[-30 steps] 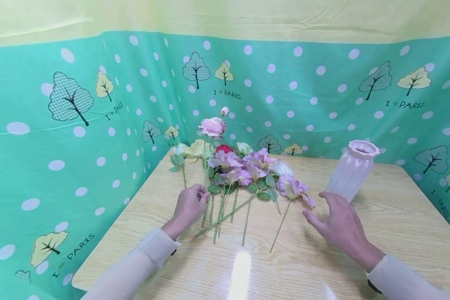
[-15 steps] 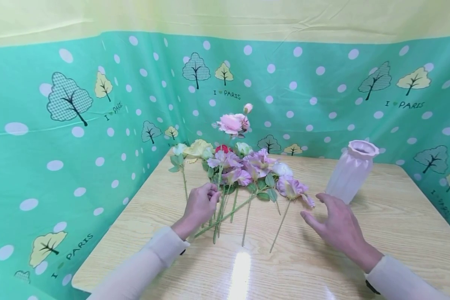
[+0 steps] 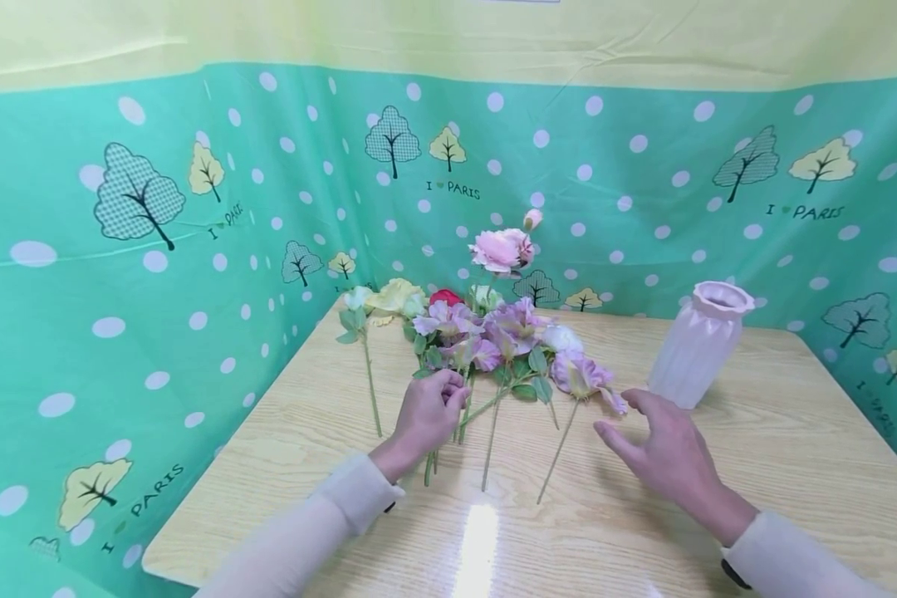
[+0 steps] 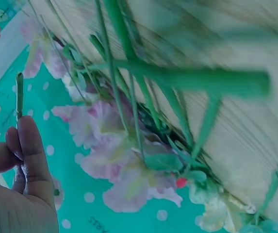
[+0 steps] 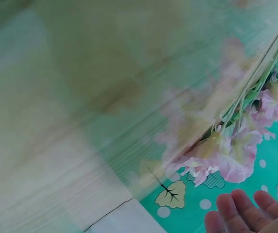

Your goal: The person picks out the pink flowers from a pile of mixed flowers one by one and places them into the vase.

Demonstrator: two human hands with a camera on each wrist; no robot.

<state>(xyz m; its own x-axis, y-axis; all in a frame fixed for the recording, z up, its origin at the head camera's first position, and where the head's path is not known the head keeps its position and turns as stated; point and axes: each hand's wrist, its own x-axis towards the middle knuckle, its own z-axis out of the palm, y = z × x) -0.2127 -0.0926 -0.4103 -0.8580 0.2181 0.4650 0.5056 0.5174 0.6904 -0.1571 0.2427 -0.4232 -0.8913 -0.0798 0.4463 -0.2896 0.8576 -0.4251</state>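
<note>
a person's left forearm [image 3: 291, 531] and right forearm [image 3: 800, 552], both in pale sleeves [image 3: 359, 490], angle inward from the bottom of the head view. the left hand [image 3: 432, 409] holds its thumb and fingers in a pinch, knuckles bent. the right hand [image 3: 665, 448] hovers well apart from it, thumb spread wide of the index finger, fingers gently bent.

Beneath the left hand [image 3: 428, 415], the bench [image 3: 583, 540] shows smooth, glossy wood grain. Near the right hand [image 3: 673, 453], the ribbed vase [image 3: 695, 353] has a soft sheen, perhaps ceramic; creased, matt cloth [image 3: 605, 195] hangs beyond both.
</note>
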